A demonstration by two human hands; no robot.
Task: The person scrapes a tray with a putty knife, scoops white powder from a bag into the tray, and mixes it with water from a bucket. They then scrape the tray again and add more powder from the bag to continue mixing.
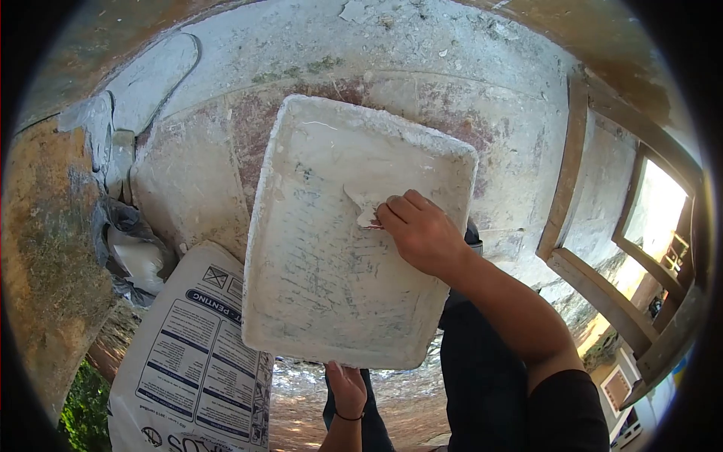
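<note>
- Plaster tray point(331, 301), caked white, fills the middle of the frame.
- Our left hand point(348, 386) grips its lower edge from beneath.
- Our right hand point(423, 235) has its fingers point(397, 213) closed on a scraper point(364, 207) pressed against the tray's inside.
- We see a printed sack point(192, 361) at lower left.

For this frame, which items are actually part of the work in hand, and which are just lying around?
In use:
- plaster-caked tray, held from below by the left hand
- small scraper blade, pressed to the tray floor by the right hand

Lying about:
- printed sack, beside the tray
- crumpled plastic bag
- wooden window frame
</note>
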